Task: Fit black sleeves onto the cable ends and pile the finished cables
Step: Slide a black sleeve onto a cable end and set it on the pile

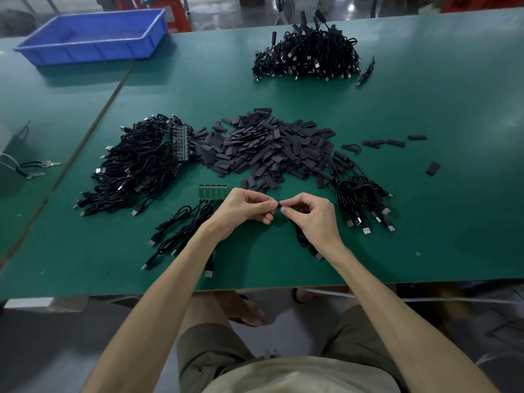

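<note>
A: what's up with the hands?
B: left hand (249, 207) and right hand (309, 214) both curled, pinching the end of one cable (302, 236) between them, low over the counter (439, 211), just in front of the sleeves (269, 148) pile.

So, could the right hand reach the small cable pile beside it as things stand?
Probably yes: the small cable pile lies just right of the right hand with only bare table between. But it and the left hand pinch a cable end.
</note>
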A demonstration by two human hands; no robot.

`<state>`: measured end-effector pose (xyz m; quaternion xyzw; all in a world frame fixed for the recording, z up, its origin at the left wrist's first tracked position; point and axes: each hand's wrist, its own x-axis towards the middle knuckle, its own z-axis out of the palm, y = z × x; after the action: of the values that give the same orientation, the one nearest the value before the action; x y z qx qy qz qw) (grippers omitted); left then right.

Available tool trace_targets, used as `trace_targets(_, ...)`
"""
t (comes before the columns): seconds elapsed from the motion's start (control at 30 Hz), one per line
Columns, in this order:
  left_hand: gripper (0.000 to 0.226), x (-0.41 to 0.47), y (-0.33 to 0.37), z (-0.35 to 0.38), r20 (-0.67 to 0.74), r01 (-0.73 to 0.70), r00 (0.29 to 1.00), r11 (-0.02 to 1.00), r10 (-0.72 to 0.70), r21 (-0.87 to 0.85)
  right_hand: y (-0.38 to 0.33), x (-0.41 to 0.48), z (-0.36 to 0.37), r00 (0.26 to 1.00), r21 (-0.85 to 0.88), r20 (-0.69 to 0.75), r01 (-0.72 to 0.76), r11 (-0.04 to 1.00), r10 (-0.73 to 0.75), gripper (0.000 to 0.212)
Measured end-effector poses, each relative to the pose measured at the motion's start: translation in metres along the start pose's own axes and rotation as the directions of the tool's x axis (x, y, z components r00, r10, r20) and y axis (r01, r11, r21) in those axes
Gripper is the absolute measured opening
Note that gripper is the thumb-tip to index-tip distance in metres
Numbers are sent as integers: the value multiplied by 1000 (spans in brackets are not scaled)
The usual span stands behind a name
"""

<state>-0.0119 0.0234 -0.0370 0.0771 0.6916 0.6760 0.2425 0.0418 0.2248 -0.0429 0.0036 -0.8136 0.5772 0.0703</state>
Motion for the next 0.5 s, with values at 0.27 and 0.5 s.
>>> trace_targets(0.27,24,1,-4,-2,5,-11,1000,1000,11,-19,-3,0,0,1000,13,0,11,1000,-11,7)
trace_targets(0.5,24,3,-5,-4,18,-13,1000,999,14,-32,-4,1,0,1000,2,-2,26,1000,-26,6)
